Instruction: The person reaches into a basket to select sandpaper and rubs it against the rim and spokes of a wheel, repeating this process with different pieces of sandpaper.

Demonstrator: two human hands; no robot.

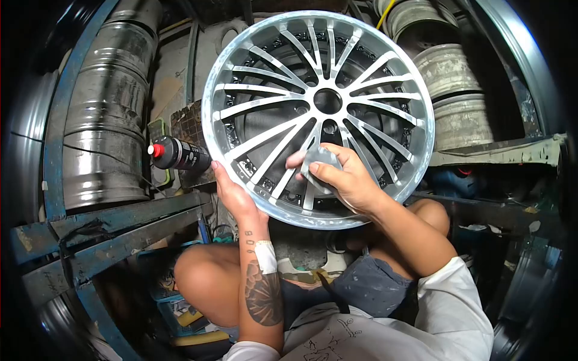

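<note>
gripping the lower-left lip of the alloy wheel, the left hand is clamping on with the thumb over the front edge and the fingers hidden behind. it seems to be propping the wheel upright, face toward the person, above the bent knees, so the spokes are staying within easy reach. just right of that grip, the right hand is closing around a small grey abrasive sheet, pinching it with thumb and fingers and pressing it flat against the lower spokes below the hub hole. that hold looks meant to let the sheet follow the narrow spoke faces.

the wheel is looking dull and matte silver-grey, with many thin paired spokes fanning from a round hub and dark bolt heads ringing the inner barrel. the sheet is appearing thin, floppy and creased.

left of the left-hand grip, a black spray can with a red cap is lying on its side. beyond the wheel, bare metal rims are sitting stacked, and a chipped blue steel frame is running below the can.
</note>
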